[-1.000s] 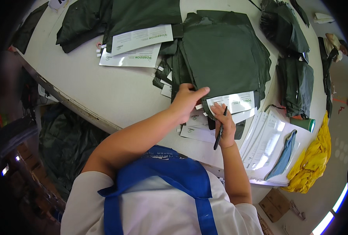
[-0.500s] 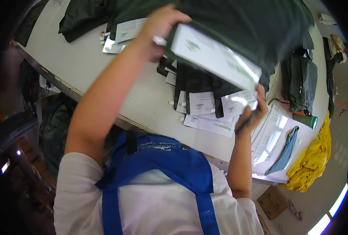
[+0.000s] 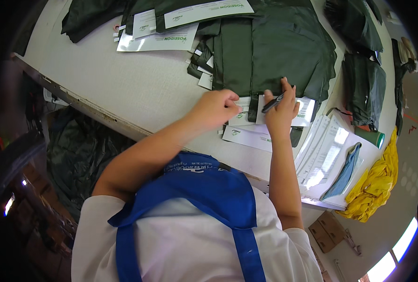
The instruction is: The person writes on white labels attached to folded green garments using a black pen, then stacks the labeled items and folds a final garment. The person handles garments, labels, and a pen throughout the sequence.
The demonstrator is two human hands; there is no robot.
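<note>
Before me lies a stack of folded dark green garments [image 3: 284, 51], with white cards [image 3: 247, 136] sticking out along its near edge. My left hand [image 3: 218, 108] is at the stack's near left corner, its thumb and fingers curled together beside a card; whatever they pinch is hidden. A dark pen [image 3: 272, 103] is held in my right hand [image 3: 282, 112], slanting across the palm side of the fingers. That hand rests over the garment's near edge and the cards, its fingertips reaching onto the green cloth.
More dark green garments with a white card [image 3: 209, 13] lie at the far left. Bagged dark garments [image 3: 364, 89] stand along the right. Printed sheets [image 3: 328, 145], a blue cloth strip [image 3: 343, 171], a green roll [image 3: 371, 136] and yellow fabric [image 3: 371, 188] lie at the near right.
The garment with a white card that both hands held up now lies at the far side of the table. Both hands have come down to the stack beneath, the left moving nearer and rightward.
</note>
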